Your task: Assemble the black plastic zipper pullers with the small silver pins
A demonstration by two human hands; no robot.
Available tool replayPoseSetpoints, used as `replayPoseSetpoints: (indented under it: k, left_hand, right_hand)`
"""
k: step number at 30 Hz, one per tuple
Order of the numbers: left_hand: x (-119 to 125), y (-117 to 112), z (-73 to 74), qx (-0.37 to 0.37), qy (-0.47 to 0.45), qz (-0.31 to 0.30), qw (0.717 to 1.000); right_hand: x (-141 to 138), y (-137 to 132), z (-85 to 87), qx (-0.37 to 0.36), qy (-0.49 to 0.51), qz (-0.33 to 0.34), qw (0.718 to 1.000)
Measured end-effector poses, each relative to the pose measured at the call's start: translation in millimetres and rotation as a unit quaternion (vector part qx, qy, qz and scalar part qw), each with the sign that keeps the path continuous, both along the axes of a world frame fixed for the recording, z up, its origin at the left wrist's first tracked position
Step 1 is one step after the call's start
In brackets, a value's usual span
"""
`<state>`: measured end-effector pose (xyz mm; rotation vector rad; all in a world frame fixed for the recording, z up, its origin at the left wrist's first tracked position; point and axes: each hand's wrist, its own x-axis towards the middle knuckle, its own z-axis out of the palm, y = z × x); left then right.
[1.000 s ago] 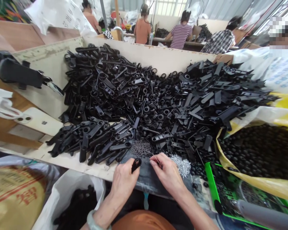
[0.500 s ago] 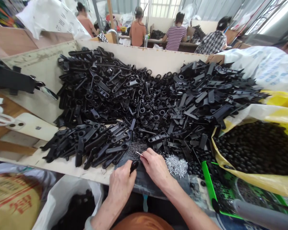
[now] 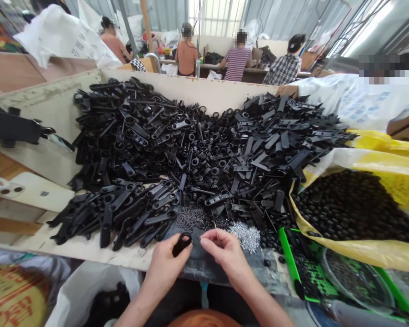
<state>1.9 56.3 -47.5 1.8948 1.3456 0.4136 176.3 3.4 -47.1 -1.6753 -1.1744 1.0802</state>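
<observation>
My left hand [image 3: 165, 261] is closed around a black plastic part [image 3: 182, 245] with a round, ring-like end facing up. To its right, at about the same height over the dark work surface [image 3: 204, 268], is my right hand [image 3: 225, 254], its thumb and fingers pinched together. A thin metal rod [image 3: 216, 230] sticks up between those fingers; its kind is unclear. Just beyond my hands lies a heap of tiny dark grey pieces [image 3: 191, 218]. A heap of small silver pins [image 3: 246, 237] lies beside my right hand.
Black long-handled parts [image 3: 105, 204] lie left, with a large heap of black parts [image 3: 150, 127] behind. On the right stand a yellow-white bag of black balls [image 3: 354, 209] and a green tray [image 3: 288, 259]. Several people sit working at the back.
My right hand has drawn back from the dark grey pieces towards me, the rod now pointing up. My left hand has turned the black part so its ring end shows. The view has shifted slightly.
</observation>
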Motion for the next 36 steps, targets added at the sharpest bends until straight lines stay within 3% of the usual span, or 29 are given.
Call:
replayPoseSetpoints:
  k: [2,5,8,13,17,20,24,28,31,36]
  left_hand:
    - [2.0,-2.4,3.9,-0.108,-0.102,0.032,0.988]
    - [5.8,-7.3,11.1,-0.259,-0.25,0.077,0.93]
    - [8.0,-11.1,19.1,-0.296,-0.301,0.087,0.902]
    - [6.4,-14.9,28.2,-0.337,-0.317,0.112,0.879]
    - [4.3,-14.9,26.7,-0.343,-0.312,0.096,0.881]
    - [4.6,-12.4,22.7,-0.313,-0.283,0.068,0.904]
    - [4.7,-8.0,22.2,-0.222,-0.169,0.021,0.96]
    - [-5.0,-8.6,23.5,-0.123,-0.077,0.042,0.988]
    - [-16.3,-12.1,16.9,-0.153,-0.106,0.085,0.979]
    - [-23.5,-14.2,7.8,-0.255,-0.251,0.175,0.917]
  right_hand:
    - [-7.7,-5.3,-3.5,-0.007,0.13,-0.045,0.99]
    - [-17.1,-8.1,-5.4,-0.014,0.308,-0.078,0.948]
    - [-20.0,-8.5,-5.0,-0.006,0.322,-0.043,0.946]
    - [-13.5,-9.5,-4.5,0.064,0.199,-0.027,0.977]
    - [-5.7,-11.1,0.5,0.118,0.077,0.009,0.99]
    - [-0.2,-12.8,4.5,0.15,0.007,0.053,0.987]
    - [7.3,-12.5,4.3,0.159,-0.074,0.122,0.977]
    - [14.1,-9.2,-2.3,0.133,-0.142,0.102,0.975]
    - [15.2,-7.4,-7.9,0.111,-0.157,0.08,0.978]
    - [12.7,-3.9,-8.2,0.099,-0.165,0.069,0.979]
